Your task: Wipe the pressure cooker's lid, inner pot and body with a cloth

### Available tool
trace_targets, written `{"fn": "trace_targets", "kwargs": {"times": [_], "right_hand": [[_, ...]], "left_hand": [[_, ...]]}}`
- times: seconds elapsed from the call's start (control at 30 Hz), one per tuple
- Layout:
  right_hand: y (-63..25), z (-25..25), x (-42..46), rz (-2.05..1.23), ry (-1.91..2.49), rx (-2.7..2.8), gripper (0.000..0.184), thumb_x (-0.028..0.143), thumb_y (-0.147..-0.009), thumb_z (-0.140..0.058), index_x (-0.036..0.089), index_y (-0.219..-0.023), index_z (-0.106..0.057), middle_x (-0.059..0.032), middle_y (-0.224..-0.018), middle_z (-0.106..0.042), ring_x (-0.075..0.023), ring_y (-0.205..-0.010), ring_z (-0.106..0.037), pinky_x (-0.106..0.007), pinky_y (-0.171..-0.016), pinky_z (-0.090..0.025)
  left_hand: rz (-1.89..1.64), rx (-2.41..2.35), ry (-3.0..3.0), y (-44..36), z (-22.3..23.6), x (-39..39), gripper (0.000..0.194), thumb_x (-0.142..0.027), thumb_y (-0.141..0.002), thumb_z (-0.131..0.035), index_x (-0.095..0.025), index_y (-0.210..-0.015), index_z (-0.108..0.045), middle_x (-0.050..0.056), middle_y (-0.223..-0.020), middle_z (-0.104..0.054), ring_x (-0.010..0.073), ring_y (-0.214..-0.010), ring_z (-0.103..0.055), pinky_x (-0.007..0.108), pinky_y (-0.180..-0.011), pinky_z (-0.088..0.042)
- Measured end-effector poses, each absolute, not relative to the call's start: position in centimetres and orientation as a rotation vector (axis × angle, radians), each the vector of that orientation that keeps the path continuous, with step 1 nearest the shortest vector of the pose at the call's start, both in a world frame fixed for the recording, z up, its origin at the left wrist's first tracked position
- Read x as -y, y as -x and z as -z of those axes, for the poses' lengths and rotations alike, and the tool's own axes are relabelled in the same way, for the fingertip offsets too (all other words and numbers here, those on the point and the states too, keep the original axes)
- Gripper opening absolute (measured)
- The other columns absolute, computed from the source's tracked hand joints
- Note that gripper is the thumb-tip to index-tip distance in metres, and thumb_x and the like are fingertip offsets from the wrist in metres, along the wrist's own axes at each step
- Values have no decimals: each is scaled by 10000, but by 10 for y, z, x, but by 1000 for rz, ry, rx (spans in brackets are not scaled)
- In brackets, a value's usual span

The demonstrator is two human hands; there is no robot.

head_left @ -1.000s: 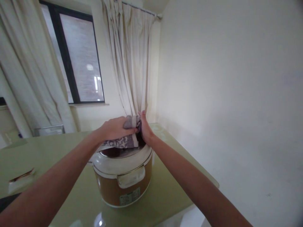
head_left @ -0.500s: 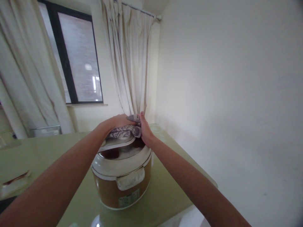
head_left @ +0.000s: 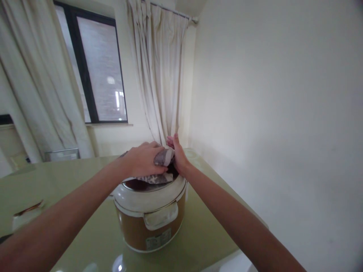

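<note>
A brown and cream rice cooker [head_left: 151,223] stands on a pale green table [head_left: 85,241]. On its top lies a grey patterned cloth [head_left: 162,158]. My left hand [head_left: 143,163] is closed over the cloth and presses it onto the cooker's top. My right hand [head_left: 177,155] grips the cloth's right end, fingers curled round it, at the cooker's far right rim. The lid under the cloth is mostly hidden.
A cream wall runs along the table's right side. Behind the table hang cream curtains [head_left: 159,75] beside a dark-framed window [head_left: 96,71]. A small flat white object [head_left: 27,215] lies at the table's left edge.
The cloth and both hands have shifted slightly right and down onto the cooker top; the raised lid edge seen half a second ago no longer shows.
</note>
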State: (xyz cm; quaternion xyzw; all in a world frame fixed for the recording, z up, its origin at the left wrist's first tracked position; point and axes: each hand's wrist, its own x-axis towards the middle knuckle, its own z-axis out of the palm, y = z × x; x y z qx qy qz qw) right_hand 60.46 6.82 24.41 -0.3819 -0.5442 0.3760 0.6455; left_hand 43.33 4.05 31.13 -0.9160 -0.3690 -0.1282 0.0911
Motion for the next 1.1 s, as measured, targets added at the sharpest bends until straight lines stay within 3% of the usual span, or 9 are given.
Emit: {"fn": "trace_targets", "kwargs": {"times": [0.17, 0.33, 0.4, 0.5, 0.63, 0.8, 0.97, 1.1], "right_hand": [[-604, -248, -63, -983, 807, 1136, 881, 871, -941, -378, 189, -1469, -557, -150, -1510, -589, -276, -1427, -540, -432, -1222, -423], [-604, -250, -62, -1056, 831, 1056, 893, 881, -933, -367, 186, -1457, -568, -157, -1442, -617, -291, -1375, -567, -425, -1133, -498], [-604, -250, -61, -1045, 834, 1038, 894, 893, -913, -397, 189, -1426, -598, -146, -1400, -637, -291, -1347, -574, -419, -1113, -500], [-604, -252, -60, -1027, 841, 1004, 890, 915, -888, -415, 195, -1353, -654, -124, -1299, -682, -283, -1276, -590, -405, -1083, -494], [-603, -255, -58, -1053, 823, 966, 828, 903, -889, -448, 216, -1276, -701, -95, -1175, -712, -262, -1160, -623, -378, -999, -520], [-603, -257, -54, -1130, 779, 942, 776, 874, -911, -455, 225, -1262, -697, -89, -1126, -698, -250, -1031, -678, -367, -883, -574], [-604, -258, -53, -1125, 794, 961, 734, 817, -962, -441, 209, -1319, -644, -96, -1149, -710, -247, -1032, -715, -371, -921, -587], [-607, -257, -55, -1096, 806, 1001, 764, 836, -958, -414, 210, -1339, -628, -102, -1181, -723, -265, -1060, -729, -391, -924, -601]], "left_hand": [[479, 790, 2659, -433, -302, -20, 513, -647, -919, -606, -225, -1172, -752, 123, -1313, -690, 349, -1238, -629, 519, -1094, -510], [573, 662, 3050, -407, -314, -43, 458, -488, -1008, -508, -261, -1368, -676, 63, -1459, -662, 257, -1363, -593, 387, -1164, -470], [484, 678, 3168, -404, -321, -52, 504, -477, -951, -582, -262, -1402, -647, 57, -1447, -669, 250, -1322, -626, 355, -1121, -497], [291, 831, 3117, -416, -327, -55, 525, -459, -795, -724, -247, -1275, -696, 66, -1328, -709, 270, -1180, -686, 373, -1044, -529], [183, 965, 2869, -440, -328, -44, 449, -447, -750, -714, -233, -1145, -719, 93, -1240, -723, 316, -1058, -717, 433, -933, -545], [108, 995, 2741, -452, -326, -36, 544, -452, -780, -676, -253, -1287, -687, 125, -1325, -735, 372, -1058, -741, 481, -858, -569], [-13, 1044, 2722, -466, -333, -40, 713, -406, -768, -694, -277, -1465, -608, 141, -1433, -699, 413, -1123, -733, 530, -912, -570], [-128, 1156, 2790, -480, -340, -51, 816, -412, -700, -757, -219, -1480, -616, 181, -1379, -728, 406, -1106, -742, 494, -919, -576]]}}
